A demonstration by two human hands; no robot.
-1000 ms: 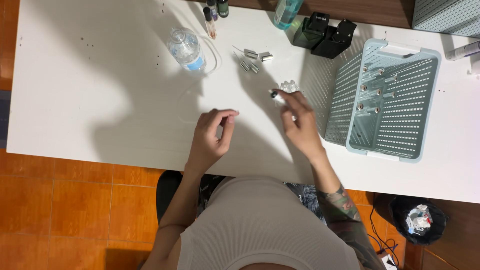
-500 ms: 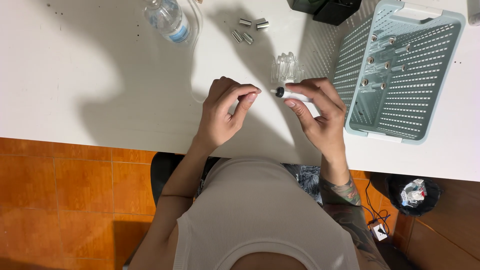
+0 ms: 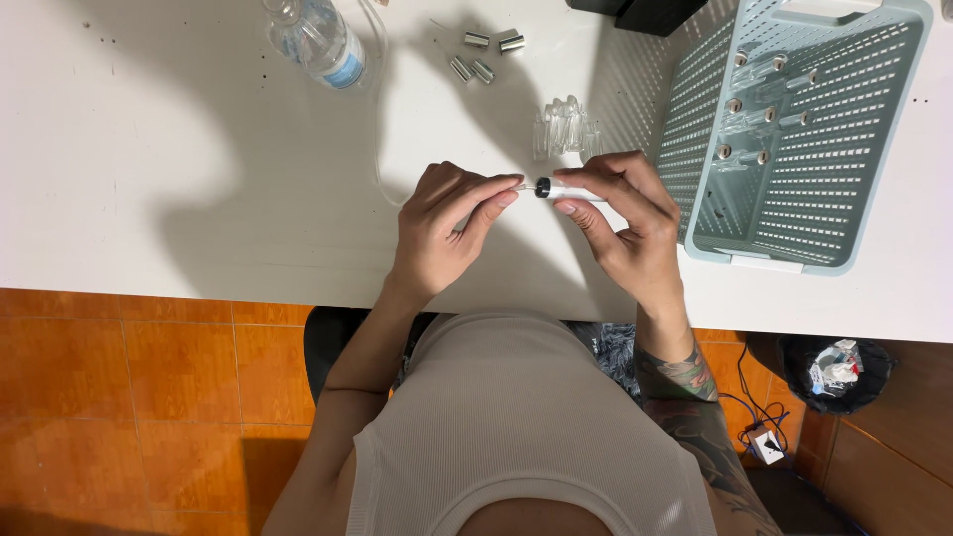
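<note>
Pinching vial [image 3: 574,193]: right hand [image 3: 627,223] closed.

plastic water bottle [image 3: 320,40], pale green basket [image 3: 898,149], four metal caps [image 3: 483,55], black bin [image 3: 834,369]

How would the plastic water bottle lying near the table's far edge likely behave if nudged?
The water bottle lies on its side on the white table, so its round body would probably roll across the smooth top. It looks clear and thin-walled, so it likely dents when squeezed. How much water it holds cannot be told, so its weight is uncertain.
</note>
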